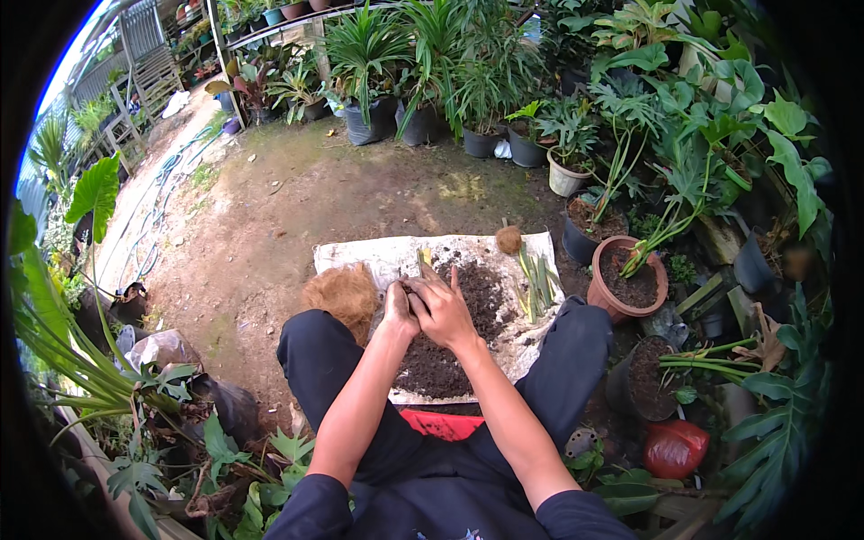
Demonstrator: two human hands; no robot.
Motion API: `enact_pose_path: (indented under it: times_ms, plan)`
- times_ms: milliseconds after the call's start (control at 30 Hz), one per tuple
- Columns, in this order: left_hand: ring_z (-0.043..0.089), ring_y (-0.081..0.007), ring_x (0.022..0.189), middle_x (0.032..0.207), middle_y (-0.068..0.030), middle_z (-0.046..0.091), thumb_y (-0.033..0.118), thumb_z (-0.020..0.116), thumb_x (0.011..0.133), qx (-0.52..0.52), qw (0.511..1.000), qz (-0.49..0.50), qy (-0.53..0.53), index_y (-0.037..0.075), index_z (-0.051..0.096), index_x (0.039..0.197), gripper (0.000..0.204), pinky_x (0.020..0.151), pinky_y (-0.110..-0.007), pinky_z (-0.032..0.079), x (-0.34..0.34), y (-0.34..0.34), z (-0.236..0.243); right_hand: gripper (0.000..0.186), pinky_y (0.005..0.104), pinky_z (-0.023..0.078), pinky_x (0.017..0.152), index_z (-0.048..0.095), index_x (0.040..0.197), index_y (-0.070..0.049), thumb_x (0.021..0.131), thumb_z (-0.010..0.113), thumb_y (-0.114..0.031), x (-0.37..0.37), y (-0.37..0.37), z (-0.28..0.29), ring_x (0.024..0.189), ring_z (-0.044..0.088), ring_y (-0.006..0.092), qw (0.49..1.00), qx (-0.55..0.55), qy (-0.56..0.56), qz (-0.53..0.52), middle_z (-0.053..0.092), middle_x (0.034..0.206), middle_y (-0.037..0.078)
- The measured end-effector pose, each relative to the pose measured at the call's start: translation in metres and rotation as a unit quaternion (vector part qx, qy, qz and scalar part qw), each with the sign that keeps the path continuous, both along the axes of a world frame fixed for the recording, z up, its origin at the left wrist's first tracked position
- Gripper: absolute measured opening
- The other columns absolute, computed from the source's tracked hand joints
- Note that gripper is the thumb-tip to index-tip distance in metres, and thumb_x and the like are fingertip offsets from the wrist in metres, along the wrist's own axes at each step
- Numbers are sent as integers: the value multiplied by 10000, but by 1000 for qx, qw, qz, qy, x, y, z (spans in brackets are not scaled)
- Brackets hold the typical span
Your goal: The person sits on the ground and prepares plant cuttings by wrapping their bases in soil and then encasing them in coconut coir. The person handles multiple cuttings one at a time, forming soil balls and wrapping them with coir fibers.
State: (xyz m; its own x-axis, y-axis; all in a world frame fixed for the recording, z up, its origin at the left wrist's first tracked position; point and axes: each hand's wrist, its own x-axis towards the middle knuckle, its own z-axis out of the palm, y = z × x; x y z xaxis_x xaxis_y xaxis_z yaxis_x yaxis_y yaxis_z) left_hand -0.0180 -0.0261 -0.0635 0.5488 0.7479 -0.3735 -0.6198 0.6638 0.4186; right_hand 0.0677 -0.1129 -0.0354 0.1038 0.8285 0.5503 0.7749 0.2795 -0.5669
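Observation:
My left hand [399, 308] and my right hand [443, 308] are pressed together over the white sack sheet [337, 256], closed round a dark clump of soil [407, 290]. A yellow-green cutting [424, 257] pokes up just beyond the fingers; whether its base sits in the clump is hidden. Loose dark soil [441, 371] is heaped on the sheet beneath and right of my hands. To the left lies a mat of brown coconut fibre [344, 297]. Several green leaf cuttings [538, 283] rest on the sheet's right side, near a fibre-wrapped ball [508, 239] with a short stem.
A red seat [441, 424] shows between my legs. Close on the right stand a terracotta-coloured pot [621, 301], a black pot of soil [643, 382] and a red bag [675, 449]. Potted plants line the far side; a hose [160, 202] runs along the ground at left.

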Motion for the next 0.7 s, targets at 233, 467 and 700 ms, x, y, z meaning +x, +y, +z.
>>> enact_pose_path:
  times_ms: [233, 467, 700]
  plan:
    - [677, -232, 931, 1008, -74, 696, 362, 387, 1019, 17, 995, -81, 48, 130, 607, 1149, 346, 866, -418, 565, 7, -10, 19, 379, 486, 230, 1192, 644, 1279, -104, 987, 501, -298, 31, -5, 13, 1442, 292, 398, 996, 39, 73, -34, 422, 1515, 142]
    - [600, -203, 1009, 1092, -65, 619, 337, 433, 1056, 78, 985, 49, 143, 97, 580, 1209, 320, 859, -386, 532, 18, -23, 14, 354, 475, 344, 1135, 642, 1285, -98, 989, 500, -233, 3, 2, -11, 1366, 405, 399, 993, 78, 75, -36, 424, 1475, 219]
    - [609, -223, 1001, 1060, -64, 623, 436, 480, 1030, 108, 989, 23, 95, 102, 597, 1180, 384, 856, -392, 534, 10, -24, 29, 347, 494, 361, 1122, 671, 1243, -115, 993, 489, -273, 16, -3, 6, 1350, 427, 392, 994, 98, 35, -10, 434, 1466, 203]
